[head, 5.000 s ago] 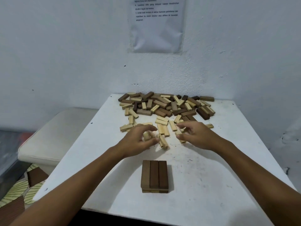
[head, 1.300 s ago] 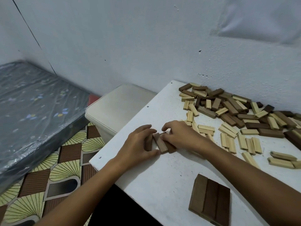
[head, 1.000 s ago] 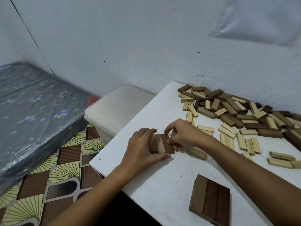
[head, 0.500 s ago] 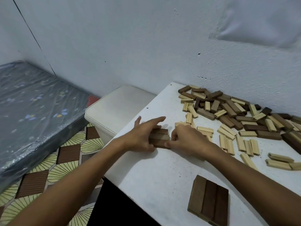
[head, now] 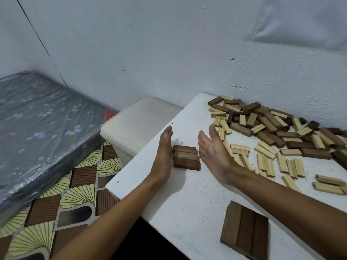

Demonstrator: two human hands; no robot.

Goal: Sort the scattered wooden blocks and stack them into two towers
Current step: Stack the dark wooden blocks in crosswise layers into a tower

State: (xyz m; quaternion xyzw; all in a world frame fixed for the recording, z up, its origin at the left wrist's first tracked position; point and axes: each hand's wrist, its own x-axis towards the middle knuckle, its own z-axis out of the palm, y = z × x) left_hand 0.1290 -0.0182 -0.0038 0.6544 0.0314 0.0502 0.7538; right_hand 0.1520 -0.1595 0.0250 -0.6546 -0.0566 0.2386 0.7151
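Near the surface's left edge, both hands flank a row of three dark blocks [head: 185,159].
Left hand [head: 164,156] lies flat-fingered against the row's end; right hand [head: 214,151] is released, just beside it. An uneven squeeze could skew the row, perhaps toward the surface [head: 187,203] edge.

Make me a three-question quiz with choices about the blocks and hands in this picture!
1. Where is the new brown row?
A. between the hands
B. on the floor
C. on the pile

2. How many blocks make that row?
A. one
B. three
C. six

3. How are the left hand and right hand?
A. fists
B. open and flat
C. holding pale blocks

Answers: 1 A, a hand stands on each side of the row. 2 B, three brown blocks lie side by side. 3 B, the fingers are straight and grip nothing.
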